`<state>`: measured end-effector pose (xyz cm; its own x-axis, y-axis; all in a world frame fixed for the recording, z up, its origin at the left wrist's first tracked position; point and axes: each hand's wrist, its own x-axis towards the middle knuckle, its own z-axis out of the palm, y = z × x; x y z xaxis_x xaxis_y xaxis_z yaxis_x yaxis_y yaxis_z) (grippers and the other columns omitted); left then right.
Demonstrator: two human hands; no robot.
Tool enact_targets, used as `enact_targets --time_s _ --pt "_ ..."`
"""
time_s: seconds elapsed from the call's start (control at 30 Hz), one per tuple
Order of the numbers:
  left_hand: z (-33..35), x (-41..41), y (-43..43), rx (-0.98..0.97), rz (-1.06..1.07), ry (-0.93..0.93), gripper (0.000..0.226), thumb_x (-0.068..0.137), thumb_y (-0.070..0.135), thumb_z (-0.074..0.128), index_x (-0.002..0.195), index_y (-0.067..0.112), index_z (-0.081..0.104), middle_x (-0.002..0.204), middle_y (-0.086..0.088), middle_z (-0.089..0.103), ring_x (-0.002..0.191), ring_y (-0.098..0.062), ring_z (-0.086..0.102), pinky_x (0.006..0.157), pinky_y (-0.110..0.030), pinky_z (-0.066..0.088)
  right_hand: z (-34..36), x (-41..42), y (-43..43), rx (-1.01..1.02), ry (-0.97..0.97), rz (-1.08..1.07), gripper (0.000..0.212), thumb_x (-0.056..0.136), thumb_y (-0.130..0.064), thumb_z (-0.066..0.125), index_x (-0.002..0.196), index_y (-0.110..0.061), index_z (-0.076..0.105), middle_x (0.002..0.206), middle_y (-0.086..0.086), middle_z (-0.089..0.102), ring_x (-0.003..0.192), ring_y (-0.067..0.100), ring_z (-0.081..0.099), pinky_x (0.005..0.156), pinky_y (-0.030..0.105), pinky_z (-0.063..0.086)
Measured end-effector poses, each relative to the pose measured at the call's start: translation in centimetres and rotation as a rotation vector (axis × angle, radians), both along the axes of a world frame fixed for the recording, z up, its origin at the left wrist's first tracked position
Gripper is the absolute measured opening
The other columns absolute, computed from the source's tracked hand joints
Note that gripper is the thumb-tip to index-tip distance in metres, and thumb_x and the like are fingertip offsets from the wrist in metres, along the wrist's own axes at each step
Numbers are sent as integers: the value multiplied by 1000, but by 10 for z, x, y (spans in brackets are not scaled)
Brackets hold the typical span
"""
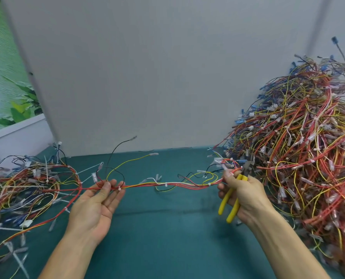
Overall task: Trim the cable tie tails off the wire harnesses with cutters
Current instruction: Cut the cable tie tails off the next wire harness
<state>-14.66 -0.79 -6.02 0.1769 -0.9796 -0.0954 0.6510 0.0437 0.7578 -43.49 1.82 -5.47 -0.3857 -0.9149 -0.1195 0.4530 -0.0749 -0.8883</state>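
A wire harness (pixel 167 185) of red, yellow and white wires stretches level between my two hands above the green table. My left hand (pixel 96 206), palm up, pinches its left part between thumb and fingers next to a small white cable tie (pixel 119 189). Two more white ties (pixel 165 185) sit along the bundle, one near the middle and one near the right end. My right hand (pixel 242 195) grips the yellow-handled cutters (pixel 235 196), jaws pointing up and away, and also holds the harness's right end with its fingertips.
A tall heap of harnesses (pixel 308 150) fills the right side of the green table (pixel 163 228). A lower pile of harnesses (pixel 24 188) with long white tie tails lies at the left. A grey panel (pixel 157 77) stands behind the table.
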Motion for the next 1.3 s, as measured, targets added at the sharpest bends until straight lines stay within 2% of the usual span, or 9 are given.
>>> enact_targets --time_s 0.3,0.43,0.5,0.63,0.77,0.87,1.03,1.17,1.3 --pt "-14 0 -3 111 -13 -241 6 92 -5 52 94 -1 56 84 -16 69 65 -19 71 58 -29 60 -1 1 3 -21 192 -4 15 92 -5 62 79 -12 59 58 2 50 46 11 46 49 26 39" --pt "-18 -8 5 221 129 -1304 49 81 23 75 118 -2 54 124 -22 57 108 -31 55 88 -39 43 6 3 11 -135 767 47 18 90 -5 63 80 -18 70 59 -10 60 57 5 51 60 22 40" --pt "-13 -14 13 65 282 -1537 68 79 28 77 133 0 47 135 -17 48 126 -32 42 103 -41 32 8 6 14 -192 1076 94 14 89 -7 64 86 -19 70 74 -11 65 71 2 56 67 18 41" --pt "6 -42 32 -483 306 -1350 26 82 16 72 107 24 71 106 11 63 100 -10 58 91 -23 43 10 17 18 -347 1431 200 11 88 -10 67 85 -20 63 80 -10 56 76 1 52 68 24 38" --pt "17 -70 41 -305 -105 -906 37 71 50 65 99 27 73 85 23 72 73 8 61 69 -10 45 8 29 22 -377 1436 231 18 80 -23 76 82 -30 60 77 -16 56 78 0 50 67 16 36" --pt "18 -75 38 -158 -314 -716 50 68 37 74 114 20 63 80 15 73 63 0 63 56 -11 45 4 34 24 -375 1424 225 28 79 -26 78 74 -36 53 74 -12 53 75 3 49 64 15 34" --pt "18 -62 35 -510 -256 -1371 32 75 11 79 98 33 74 86 23 69 77 0 64 74 -21 52 8 36 27 -375 1228 158 21 77 -22 81 74 -28 61 71 -23 60 69 1 54 59 13 37" --pt "31 -55 31 -582 -61 -1223 32 78 0 73 75 32 75 73 16 68 67 1 61 64 -10 43 11 31 29 -395 1210 136 13 81 -23 76 78 -26 64 70 -23 59 67 3 53 59 11 36" --pt "49 -53 27 -625 35 -1142 32 78 -1 73 86 30 74 81 14 70 71 1 63 67 -9 45 15 36 33 -467 1236 49 15 85 -21 73 77 -14 63 67 -4 59 63 14 51 59 27 42"
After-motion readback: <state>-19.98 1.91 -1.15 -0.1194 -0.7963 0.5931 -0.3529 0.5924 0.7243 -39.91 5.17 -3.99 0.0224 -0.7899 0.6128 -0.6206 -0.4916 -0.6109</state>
